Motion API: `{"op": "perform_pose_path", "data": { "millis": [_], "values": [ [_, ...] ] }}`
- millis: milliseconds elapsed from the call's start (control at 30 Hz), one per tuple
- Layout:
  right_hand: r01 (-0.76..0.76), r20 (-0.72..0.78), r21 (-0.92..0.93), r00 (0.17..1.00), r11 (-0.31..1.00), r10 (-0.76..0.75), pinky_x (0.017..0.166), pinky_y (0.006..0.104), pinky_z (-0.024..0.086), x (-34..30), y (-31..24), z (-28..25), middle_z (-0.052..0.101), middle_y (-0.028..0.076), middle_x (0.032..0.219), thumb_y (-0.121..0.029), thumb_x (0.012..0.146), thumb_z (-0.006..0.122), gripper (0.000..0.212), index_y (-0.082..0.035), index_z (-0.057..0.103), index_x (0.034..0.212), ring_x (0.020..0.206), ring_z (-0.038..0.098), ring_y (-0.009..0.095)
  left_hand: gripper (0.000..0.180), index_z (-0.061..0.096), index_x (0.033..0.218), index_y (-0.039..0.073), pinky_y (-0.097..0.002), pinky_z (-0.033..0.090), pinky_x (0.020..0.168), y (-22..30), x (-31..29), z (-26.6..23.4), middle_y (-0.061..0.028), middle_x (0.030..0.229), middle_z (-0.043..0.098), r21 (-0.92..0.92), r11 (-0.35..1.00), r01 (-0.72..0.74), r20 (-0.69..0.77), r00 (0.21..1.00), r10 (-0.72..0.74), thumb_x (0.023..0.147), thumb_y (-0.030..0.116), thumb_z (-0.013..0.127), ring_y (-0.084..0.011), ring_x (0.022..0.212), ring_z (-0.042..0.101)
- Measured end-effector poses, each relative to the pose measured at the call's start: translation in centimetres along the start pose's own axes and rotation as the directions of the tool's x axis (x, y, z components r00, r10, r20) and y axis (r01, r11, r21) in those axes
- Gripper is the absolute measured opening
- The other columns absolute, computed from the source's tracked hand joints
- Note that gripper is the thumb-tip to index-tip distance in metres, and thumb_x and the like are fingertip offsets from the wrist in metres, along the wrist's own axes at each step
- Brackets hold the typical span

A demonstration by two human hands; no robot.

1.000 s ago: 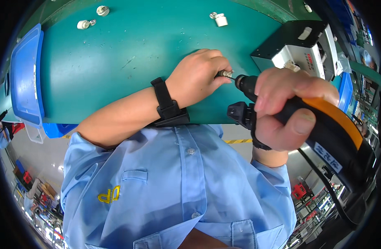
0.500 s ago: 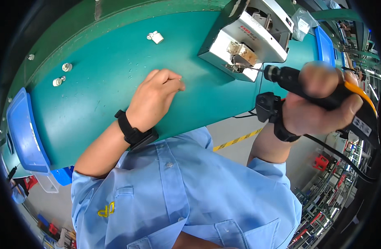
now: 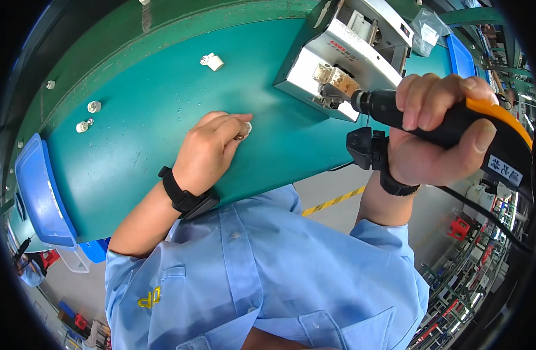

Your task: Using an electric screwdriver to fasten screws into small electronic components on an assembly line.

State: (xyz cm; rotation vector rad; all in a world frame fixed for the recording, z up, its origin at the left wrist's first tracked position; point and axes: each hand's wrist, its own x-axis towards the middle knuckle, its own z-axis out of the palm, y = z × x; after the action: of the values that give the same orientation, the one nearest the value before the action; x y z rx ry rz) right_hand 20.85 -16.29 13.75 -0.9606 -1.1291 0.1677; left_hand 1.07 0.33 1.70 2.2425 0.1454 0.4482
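My right hand [image 3: 443, 128] is wrapped round a black electric screwdriver with an orange strip [image 3: 396, 108], held sideways. Its nose is close against the front of a silver box-shaped screw feeder [image 3: 314, 73]; whether the bit touches a screw is too small to tell. Over the green mat, my left hand [image 3: 209, 149] has its fingers curled and pinches a small white part with a metal piece [image 3: 245, 130], mostly covered by the fingers. Farther off on the mat lies a white cylindrical part with a small metal piece [image 3: 215, 62].
Two more white parts, one nearer [image 3: 82, 126] and one farther [image 3: 94, 107], lie at the mat's left. A blue bin [image 3: 40, 192] stands at the left edge. Behind the feeder sit a clear plastic bag [image 3: 426, 32] and another blue bin [image 3: 459, 55]. A black cable [image 3: 484, 213] trails from the screwdriver.
My right hand has brought the screwdriver's nose left, closer to the feeder front. My left hand has shifted slightly nearer me and turned, and the white part in its fingers now shows.
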Motion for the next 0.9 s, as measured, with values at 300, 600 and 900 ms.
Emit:
{"op": "perform_pose_path", "data": {
  "millis": [300,600,900],
  "values": [
    [-0.278,0.347,0.197,0.917,0.94,0.198,0.053,0.026,0.033,4.5,1.7,-1.5,0.041,-0.002,0.061,-0.037,0.097,0.041,0.034,-0.007,0.053,0.108,0.049,0.038,0.009,0.012,0.058,0.082,0.001,-0.0369,0.052,0.075,0.1,-0.1,-0.1,-0.012,0.096,0.068,-0.033,0.999,0.014,-0.014,1.0,-0.015,0.074,-0.007,0.062,-0.0298,0.088,0.063],
    [-0.293,-0.239,0.233,0.907,0.927,0.347,0.053,0.0273,0.035,-0.6,1.9,5.4,0.041,-0.002,0.061,-0.038,0.098,0.041,0.035,-0.007,0.053,0.108,0.049,0.039,0.011,0.009,0.059,0.081,0.002,-0.0369,0.053,0.072,-1.1,-0.3,0.6,-0.0098,0.093,0.069,-0.143,0.989,0.042,-0.079,0.995,-0.053,0.076,-0.003,0.064,-0.0299,0.083,0.064],
    [-0.291,0.034,-0.044,0.956,0.956,0.292,0.049,0.0299,0.037,-1.8,2.4,8.8,0.044,0.002,0.059,-0.044,0.094,0.046,0.043,-0.005,0.046,0.11,0.05,0.042,0.013,0.01,0.062,0.085,0.002,-0.0359,0.053,0.069,-1.9,-0.8,1.1,-0.009,0.09,0.069,-0.227,0.972,0.066,-0.086,0.992,-0.088,0.076,-0.001,0.065,-0.0283,0.081,0.065]
  ]
}}
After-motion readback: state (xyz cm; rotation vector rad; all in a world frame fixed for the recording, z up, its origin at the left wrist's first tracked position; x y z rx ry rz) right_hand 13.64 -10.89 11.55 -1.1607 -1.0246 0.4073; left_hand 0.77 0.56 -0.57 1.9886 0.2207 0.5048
